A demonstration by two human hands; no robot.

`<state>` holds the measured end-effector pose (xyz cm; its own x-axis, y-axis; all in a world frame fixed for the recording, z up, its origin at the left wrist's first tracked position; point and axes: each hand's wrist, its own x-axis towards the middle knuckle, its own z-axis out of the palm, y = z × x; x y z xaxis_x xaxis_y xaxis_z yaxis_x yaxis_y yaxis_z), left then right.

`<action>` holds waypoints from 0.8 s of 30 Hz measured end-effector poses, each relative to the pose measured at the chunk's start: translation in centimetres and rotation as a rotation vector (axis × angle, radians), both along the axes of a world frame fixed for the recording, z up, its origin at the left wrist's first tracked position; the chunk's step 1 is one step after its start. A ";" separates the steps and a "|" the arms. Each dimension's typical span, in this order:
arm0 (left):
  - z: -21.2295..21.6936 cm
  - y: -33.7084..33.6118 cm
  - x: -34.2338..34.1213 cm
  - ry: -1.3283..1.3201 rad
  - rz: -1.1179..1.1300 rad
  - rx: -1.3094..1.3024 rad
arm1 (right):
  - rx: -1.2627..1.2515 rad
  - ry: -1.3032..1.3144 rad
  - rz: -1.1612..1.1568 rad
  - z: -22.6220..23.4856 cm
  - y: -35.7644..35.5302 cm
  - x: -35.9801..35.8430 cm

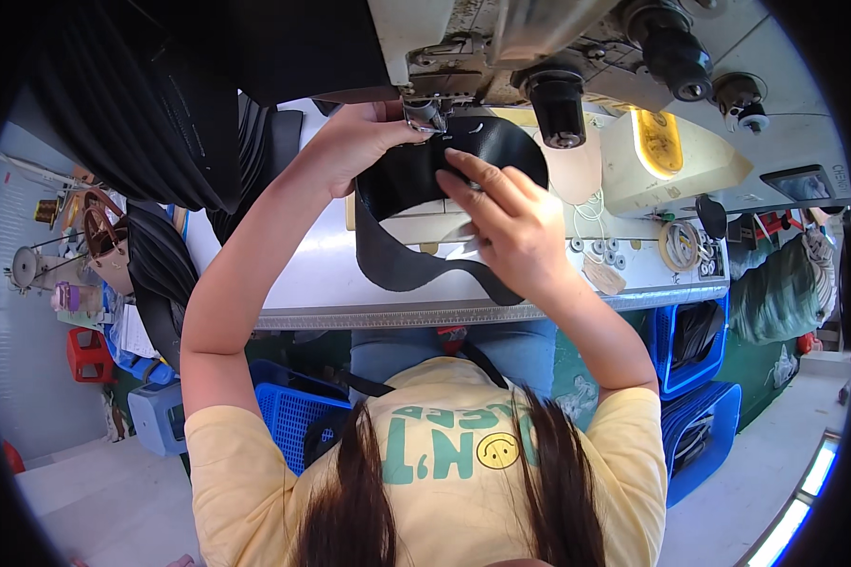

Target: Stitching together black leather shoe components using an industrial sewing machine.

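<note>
Curved black leather band loops matte; left hand apparently pinches it, right hand presses flat, open.

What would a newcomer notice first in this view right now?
The black fabric loop in the middle of the white table, fed under the sewing machine's presser foot at top centre. The left hand grips it beside the foot; the right hand presses flat on it. Blue crates stand lower right.
</note>
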<state>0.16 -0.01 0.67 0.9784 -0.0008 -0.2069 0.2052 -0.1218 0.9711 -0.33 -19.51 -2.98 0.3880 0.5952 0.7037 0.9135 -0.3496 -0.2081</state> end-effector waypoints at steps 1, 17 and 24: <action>-0.3 0.0 0.2 -0.027 -0.002 0.041 | 0.013 0.030 0.003 0.2 -0.2 0.3; -1.5 -0.2 0.1 -0.099 -0.027 -0.127 | -0.058 0.124 0.055 1.8 -1.4 3.7; -2.5 -1.0 -0.5 -0.039 0.003 -0.383 | -0.040 0.111 0.035 0.6 -2.0 6.1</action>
